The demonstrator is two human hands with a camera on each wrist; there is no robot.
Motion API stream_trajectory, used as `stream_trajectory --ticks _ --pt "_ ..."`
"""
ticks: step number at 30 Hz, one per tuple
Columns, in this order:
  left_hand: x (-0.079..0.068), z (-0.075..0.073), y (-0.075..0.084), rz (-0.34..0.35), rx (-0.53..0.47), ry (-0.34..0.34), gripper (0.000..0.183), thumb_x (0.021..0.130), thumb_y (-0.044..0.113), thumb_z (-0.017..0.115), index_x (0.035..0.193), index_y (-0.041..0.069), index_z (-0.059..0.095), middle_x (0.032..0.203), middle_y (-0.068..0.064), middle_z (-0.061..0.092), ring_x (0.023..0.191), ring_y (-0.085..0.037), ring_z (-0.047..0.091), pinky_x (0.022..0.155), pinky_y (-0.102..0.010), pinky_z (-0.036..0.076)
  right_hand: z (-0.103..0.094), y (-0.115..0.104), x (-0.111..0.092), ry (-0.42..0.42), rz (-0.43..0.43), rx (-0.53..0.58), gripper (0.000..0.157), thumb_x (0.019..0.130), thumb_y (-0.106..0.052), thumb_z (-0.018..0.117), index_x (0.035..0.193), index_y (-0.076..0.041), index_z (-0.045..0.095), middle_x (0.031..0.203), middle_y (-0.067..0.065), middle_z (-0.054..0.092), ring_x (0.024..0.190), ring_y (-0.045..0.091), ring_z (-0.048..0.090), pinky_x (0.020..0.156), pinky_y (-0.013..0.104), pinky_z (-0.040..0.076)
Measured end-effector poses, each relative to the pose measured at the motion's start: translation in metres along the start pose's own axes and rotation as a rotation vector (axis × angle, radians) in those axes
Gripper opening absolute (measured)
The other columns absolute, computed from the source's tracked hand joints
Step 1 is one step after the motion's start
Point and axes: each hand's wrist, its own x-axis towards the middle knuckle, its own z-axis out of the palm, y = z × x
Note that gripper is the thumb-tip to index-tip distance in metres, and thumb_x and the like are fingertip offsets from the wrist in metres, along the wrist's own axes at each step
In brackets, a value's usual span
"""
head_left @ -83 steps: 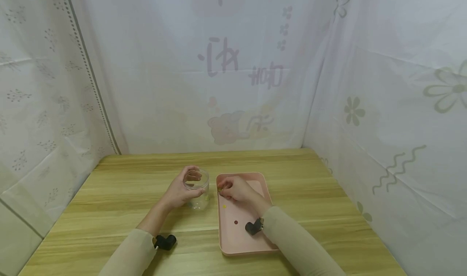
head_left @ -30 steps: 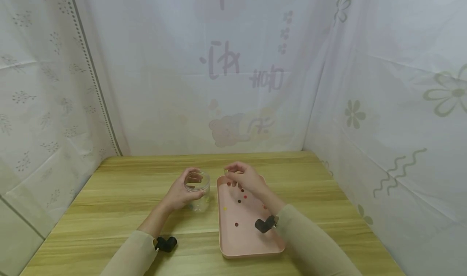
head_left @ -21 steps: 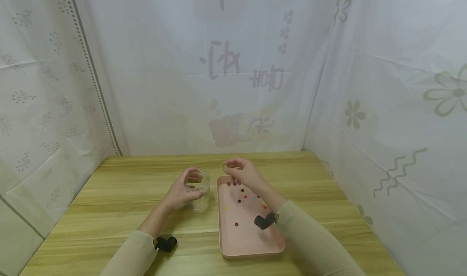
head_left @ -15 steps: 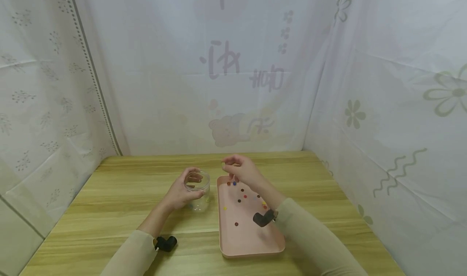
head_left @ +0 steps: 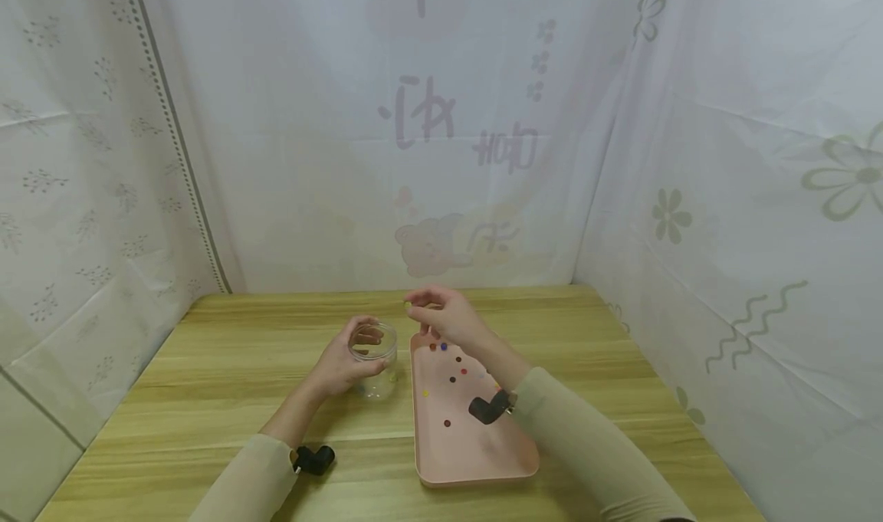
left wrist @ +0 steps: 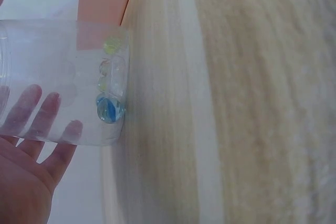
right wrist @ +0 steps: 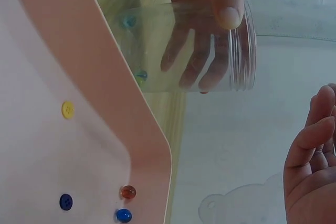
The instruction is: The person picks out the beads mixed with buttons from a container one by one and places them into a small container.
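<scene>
My left hand (head_left: 343, 362) grips a clear, lidless jar (left wrist: 63, 66) that stands upright on the table. Several glass marbles lie at its bottom, among them a blue-streaked one (left wrist: 109, 109) and a yellow-green one (left wrist: 112, 45). Thumb and fingertips of my right hand (head_left: 451, 319) pinch a small yellowish marble (head_left: 408, 305), up above the far left corner of the pink tray (head_left: 476, 468) and to the right of the jar mouth. In the right wrist view the fingers mostly hide that marble.
Buttons and marbles are scattered in the tray: a yellow button (right wrist: 67, 109), a dark blue button (right wrist: 65, 202), an amber marble (right wrist: 128, 192), a blue marble (right wrist: 124, 215) and several more. The wooden table (head_left: 276, 315) has patterned cloth (head_left: 310, 162) around it.
My right hand has lifted out of the tray with the yellowish marble, rising and moving left toward the jar. My left hand and the jar have stayed in place.
</scene>
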Motion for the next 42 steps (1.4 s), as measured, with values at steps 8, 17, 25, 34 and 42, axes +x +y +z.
stream_trajectory --ticks 8,17,25,34,42 --pt "0.000 0.000 -0.001 -0.001 0.004 0.004 0.077 0.093 0.016 0.088 0.156 0.008 0.045 0.149 -0.029 0.059 0.139 -0.049 0.060 0.107 -0.057 0.059 0.010 -0.006 0.002 -0.051 0.012 0.001 0.031 0.106 -0.022 0.074 0.135 -0.013 0.072 0.115 0.006 0.072 0.063 0.014 0.058 0.049 0.028 0.045" --pt "0.000 -0.001 -0.002 0.009 0.017 0.003 0.075 0.094 0.017 0.087 0.155 0.008 0.045 0.149 -0.029 0.059 0.140 -0.052 0.057 0.111 -0.062 0.055 0.023 -0.007 0.007 -0.074 0.008 -0.034 0.031 0.104 -0.022 0.075 0.134 -0.014 0.073 0.114 0.005 0.072 0.066 0.013 0.063 0.045 0.027 0.041" --pt "0.000 -0.001 -0.004 0.004 0.022 -0.001 0.075 0.094 0.018 0.087 0.155 0.007 0.043 0.150 -0.032 0.058 0.140 -0.049 0.058 0.112 -0.062 0.055 0.034 -0.004 0.007 -0.112 -0.008 0.008 0.032 0.106 -0.017 0.071 0.136 -0.007 0.071 0.114 0.005 0.069 0.073 0.017 0.066 0.058 0.026 0.049" --pt "-0.001 0.000 -0.004 -0.015 0.025 0.000 0.078 0.095 0.018 0.086 0.157 0.008 0.040 0.151 -0.026 0.058 0.141 -0.051 0.057 0.113 -0.063 0.055 0.040 -0.001 0.007 -0.124 -0.007 0.018 0.028 0.105 -0.017 0.071 0.133 -0.010 0.073 0.112 0.003 0.069 0.071 0.014 0.066 0.058 0.026 0.046" --pt "-0.001 0.000 -0.002 -0.002 0.042 -0.001 0.079 0.095 0.018 0.086 0.159 0.009 0.040 0.151 -0.024 0.059 0.141 -0.048 0.059 0.113 -0.062 0.055 0.044 0.001 0.009 -0.136 -0.025 0.005 0.029 0.105 -0.019 0.073 0.132 -0.009 0.073 0.111 0.003 0.070 0.070 0.014 0.066 0.058 0.027 0.045"
